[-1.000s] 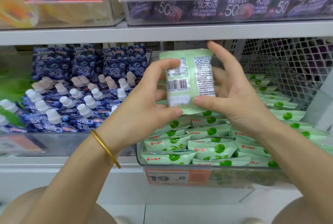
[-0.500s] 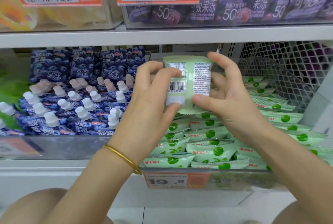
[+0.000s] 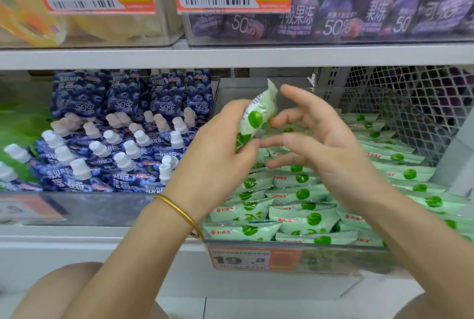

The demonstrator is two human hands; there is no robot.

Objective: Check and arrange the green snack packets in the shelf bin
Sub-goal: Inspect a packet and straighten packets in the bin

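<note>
A light green snack packet [image 3: 259, 113] with a green fruit print is held upright above the clear shelf bin [image 3: 333, 249], turned edge-on with its front showing. My left hand [image 3: 220, 149], with a gold bangle on the wrist, grips its lower half. Just to the right, my right hand [image 3: 320, 144] has its fingers spread and relaxed, fingertips close to the packet but holding nothing. Below both hands, several green packets [image 3: 302, 218] lie in overlapping rows inside the bin.
A bin of blue spouted jelly pouches [image 3: 107, 144] stands to the left. A wire mesh divider [image 3: 410, 103] rises at the right. The upper shelf [image 3: 230, 57] carries purple jelly packs and price tags. An orange price tag [image 3: 254, 258] is on the bin front.
The packet has turned from back label facing me to front showing. My right hand let go and opened its fingers. My left hand now holds the packet alone.
</note>
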